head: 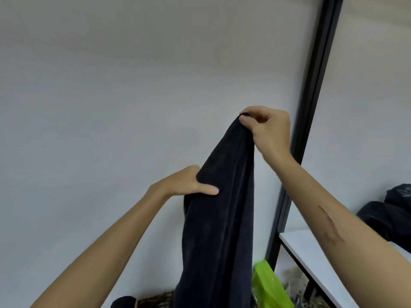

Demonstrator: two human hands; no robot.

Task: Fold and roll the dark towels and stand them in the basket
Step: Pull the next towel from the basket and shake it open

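My right hand (268, 127) pinches the top corner of the dark towel (220, 218), which hangs below it. My left hand (186, 182) grips the towel's edge lower down, thumb across the cloth.

— Where is the dark towel (220, 218)?
— Raised high, hanging long and bunched in vertical folds.
— And the basket (155, 300)?
— Woven brown, at the near bottom edge, with a rolled dark towel (123, 302) at its left. More dark towels (382, 216) lie heaped far right.
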